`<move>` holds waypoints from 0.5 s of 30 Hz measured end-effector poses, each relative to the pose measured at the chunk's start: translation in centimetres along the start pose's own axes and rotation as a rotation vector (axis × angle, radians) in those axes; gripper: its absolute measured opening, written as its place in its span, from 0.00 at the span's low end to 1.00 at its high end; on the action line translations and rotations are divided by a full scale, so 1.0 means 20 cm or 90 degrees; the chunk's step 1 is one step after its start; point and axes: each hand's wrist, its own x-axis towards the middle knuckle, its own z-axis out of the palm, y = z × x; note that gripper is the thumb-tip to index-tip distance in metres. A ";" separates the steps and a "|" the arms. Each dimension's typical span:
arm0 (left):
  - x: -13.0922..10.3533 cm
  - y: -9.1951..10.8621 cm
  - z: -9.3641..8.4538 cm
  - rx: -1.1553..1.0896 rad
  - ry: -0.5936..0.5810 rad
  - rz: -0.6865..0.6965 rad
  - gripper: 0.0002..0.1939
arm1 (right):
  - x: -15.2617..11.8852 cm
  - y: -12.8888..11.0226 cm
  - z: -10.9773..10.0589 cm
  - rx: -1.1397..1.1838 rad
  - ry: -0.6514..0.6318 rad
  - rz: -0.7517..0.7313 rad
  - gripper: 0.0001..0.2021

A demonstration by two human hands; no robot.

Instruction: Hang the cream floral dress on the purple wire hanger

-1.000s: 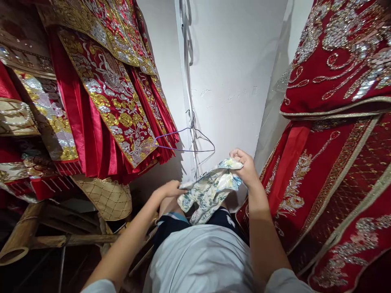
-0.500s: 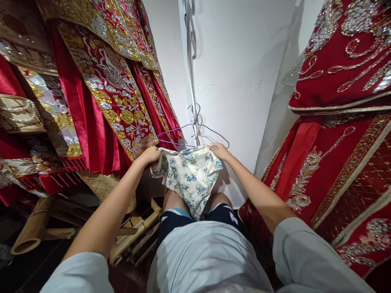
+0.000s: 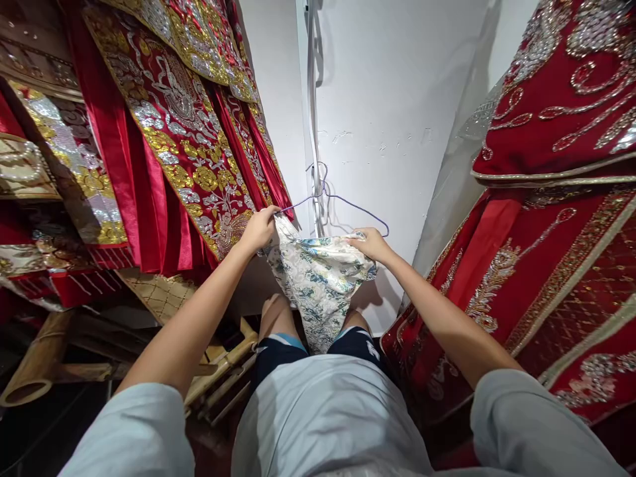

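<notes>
A white garment with blue and green flowers [image 3: 320, 281] hangs stretched between my two hands, its lower part narrowing down between my knees. My left hand [image 3: 261, 228] is closed on its left upper edge, at the left end of a purple wire hanger [image 3: 358, 207]. My right hand [image 3: 370, 243] grips the right upper edge, just below the hanger's right arm. The hanger hooks near a white vertical rail [image 3: 312, 119]. Its lower left part is hidden by the cloth.
Red robes with gold and silver embroidery [image 3: 199, 152] hang at the left. Another beaded red garment [image 3: 541, 265] fills the right side. Bamboo furniture [image 3: 228, 364] stands low at the left. Behind the hanger is a white wall [image 3: 382, 86].
My left hand has risen to the hanger's left end with the garment's left edge. My right hand has shifted slightly right, and the hanger now sits tilted, its right end lower.
</notes>
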 end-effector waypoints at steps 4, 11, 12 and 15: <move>0.07 -0.01 -0.02 0.031 -0.081 0.014 0.25 | -0.04 -0.03 -0.05 -0.019 -0.005 -0.058 0.12; 0.07 -0.01 -0.05 0.078 -0.126 0.061 0.16 | -0.01 -0.01 -0.21 -0.210 0.324 -0.016 0.19; 0.07 -0.01 -0.05 0.084 -0.120 0.072 0.14 | 0.01 -0.02 -0.24 -0.225 0.314 0.014 0.14; 0.07 -0.01 -0.04 0.100 -0.061 0.083 0.08 | 0.07 -0.04 -0.32 -0.159 0.178 0.082 0.18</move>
